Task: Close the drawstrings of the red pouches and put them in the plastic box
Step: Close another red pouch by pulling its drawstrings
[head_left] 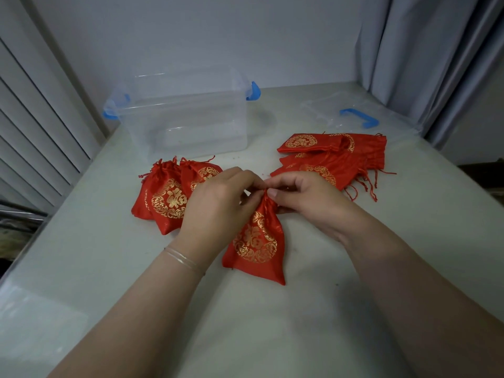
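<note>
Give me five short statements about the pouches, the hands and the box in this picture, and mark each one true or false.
1. Both hands pinch the neck of one red pouch, the left hand and the right hand meeting at its top. True.
2. The plastic box already holds several pouches. False: nothing red shows inside it.
3. The closed pouches lie to the left of the hands. True.
4. The flat pouches are stacked inside the box. False: they lie on the table, to the right.
5. The lid is clipped onto the box. False: it lies apart on the table, to the right.
</note>
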`<control>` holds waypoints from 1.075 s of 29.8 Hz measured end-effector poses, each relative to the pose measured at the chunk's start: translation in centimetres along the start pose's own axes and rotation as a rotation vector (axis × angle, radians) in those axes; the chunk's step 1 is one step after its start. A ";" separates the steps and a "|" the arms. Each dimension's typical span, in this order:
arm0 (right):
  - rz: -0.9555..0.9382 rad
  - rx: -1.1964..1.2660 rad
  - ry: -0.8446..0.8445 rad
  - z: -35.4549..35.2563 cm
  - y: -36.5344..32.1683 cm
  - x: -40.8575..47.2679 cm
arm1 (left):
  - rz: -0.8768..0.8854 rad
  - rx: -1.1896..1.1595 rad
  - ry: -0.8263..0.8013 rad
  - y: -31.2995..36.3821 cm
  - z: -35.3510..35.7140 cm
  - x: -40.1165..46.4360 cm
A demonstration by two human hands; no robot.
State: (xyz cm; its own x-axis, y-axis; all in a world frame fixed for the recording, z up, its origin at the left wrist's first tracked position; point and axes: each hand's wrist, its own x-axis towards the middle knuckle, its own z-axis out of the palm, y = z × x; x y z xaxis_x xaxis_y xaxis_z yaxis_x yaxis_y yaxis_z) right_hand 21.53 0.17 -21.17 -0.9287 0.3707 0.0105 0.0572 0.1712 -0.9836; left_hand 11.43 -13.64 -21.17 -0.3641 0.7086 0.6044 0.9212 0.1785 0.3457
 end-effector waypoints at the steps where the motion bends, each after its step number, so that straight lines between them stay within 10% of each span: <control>1: 0.013 -0.004 -0.009 -0.2 -0.1 0.0 | 0.020 0.029 0.007 0.0 0.1 0.0; 25: -0.146 -0.747 0.149 0.0 -0.7 -0.4 | 0.001 0.222 -0.120 -0.7 0.2 0.0; 32: -0.246 -0.775 0.199 -0.3 0.2 -0.2 | -0.323 -0.367 -0.263 -0.2 -0.4 0.3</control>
State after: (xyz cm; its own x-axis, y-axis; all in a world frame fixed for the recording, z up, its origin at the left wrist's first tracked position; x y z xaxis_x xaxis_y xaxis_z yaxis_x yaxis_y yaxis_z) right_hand 21.83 0.38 -21.31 -0.8697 0.3826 0.3119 0.1645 0.8204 -0.5476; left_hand 11.06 -13.81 -20.77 -0.5302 0.8125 0.2425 0.6429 0.1987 0.7398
